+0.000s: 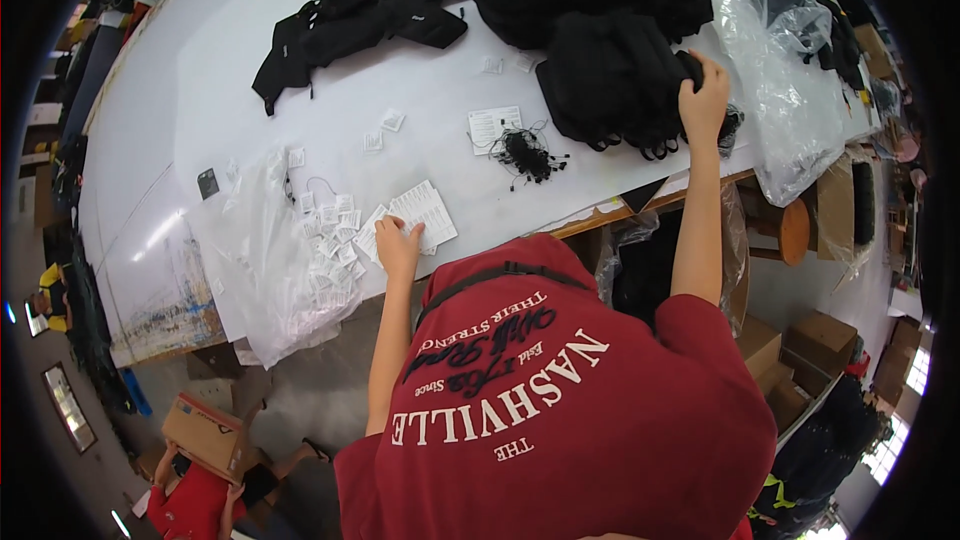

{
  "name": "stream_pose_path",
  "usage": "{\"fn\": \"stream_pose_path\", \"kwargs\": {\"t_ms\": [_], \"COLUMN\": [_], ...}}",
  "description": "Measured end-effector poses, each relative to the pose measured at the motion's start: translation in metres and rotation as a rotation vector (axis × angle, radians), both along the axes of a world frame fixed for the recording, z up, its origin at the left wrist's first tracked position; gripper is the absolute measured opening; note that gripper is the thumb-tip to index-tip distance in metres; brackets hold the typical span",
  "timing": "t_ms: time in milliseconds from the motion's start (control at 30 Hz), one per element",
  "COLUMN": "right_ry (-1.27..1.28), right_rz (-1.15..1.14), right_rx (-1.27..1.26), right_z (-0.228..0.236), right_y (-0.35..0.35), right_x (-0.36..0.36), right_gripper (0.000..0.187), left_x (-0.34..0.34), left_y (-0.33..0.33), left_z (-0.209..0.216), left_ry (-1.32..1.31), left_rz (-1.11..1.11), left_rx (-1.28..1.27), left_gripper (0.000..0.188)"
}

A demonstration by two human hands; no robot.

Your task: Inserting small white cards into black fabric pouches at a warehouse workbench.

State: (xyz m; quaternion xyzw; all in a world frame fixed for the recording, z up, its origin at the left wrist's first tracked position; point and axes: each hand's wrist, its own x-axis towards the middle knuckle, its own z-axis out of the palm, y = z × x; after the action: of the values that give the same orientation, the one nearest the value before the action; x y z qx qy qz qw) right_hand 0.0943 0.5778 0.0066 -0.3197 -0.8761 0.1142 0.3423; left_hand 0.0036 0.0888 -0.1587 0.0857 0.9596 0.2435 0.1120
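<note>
My left hand is at the near edge of the table, its thumb and fingers bent onto a spread stack of white printed cards and gripping one. Farther right, my right hand has its fingers wrapped over the right side of a black fabric bag in a piled heap. Between the hands lies a tangle of thin black cords, partly over a white printed sheet. Many small white packets are heaped left of the cards on clear plastic.
More black bags lie at the far left of the white table. A clear plastic bag hangs over its right edge. Cardboard boxes stand low at the right. At lower left, a person in red holds a carton.
</note>
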Motion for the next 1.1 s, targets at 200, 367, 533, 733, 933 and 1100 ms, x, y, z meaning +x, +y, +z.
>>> {"fn": "stream_pose_path", "kwargs": {"t_ms": [200,367,533,733,933,1100], "right_ry": [-0.138,-0.69,-0.859,-0.726,-0.117,-0.008], "right_rz": [0.513,0.508,0.561,0.663,0.717,0.835], "right_rx": [-0.531,-0.304,-0.072,-0.332,-1.115,-1.471], "right_z": [-0.057,-0.133,-0.172,-0.137,-0.058,-0.018], "right_y": [-0.146,-0.214,-0.22,-0.214,-0.217,-0.242], "right_x": [-0.069,-0.126,-0.137,-0.126,-0.096,-0.071], "right_gripper": [0.019,0.023,0.018,0.013,0.015,0.01], "left_x": [-0.002,-0.025,-0.024,-0.04,-0.035,-0.003], "left_y": [-0.005,-0.02,-0.004,-0.007,-0.005,0.028], "left_z": [-0.011,-0.018,0.011,0.041,0.064,0.156], "left_ry": [0.088,-0.211,0.24,0.129,-0.421,-0.408], "left_rz": [0.224,0.216,0.025,-0.231,-0.004,0.109], "left_rx": [0.095,0.108,0.102,-0.188,0.467,0.92], "left_gripper": [0.049,0.055,0.063,0.058,0.036,0.047]}}
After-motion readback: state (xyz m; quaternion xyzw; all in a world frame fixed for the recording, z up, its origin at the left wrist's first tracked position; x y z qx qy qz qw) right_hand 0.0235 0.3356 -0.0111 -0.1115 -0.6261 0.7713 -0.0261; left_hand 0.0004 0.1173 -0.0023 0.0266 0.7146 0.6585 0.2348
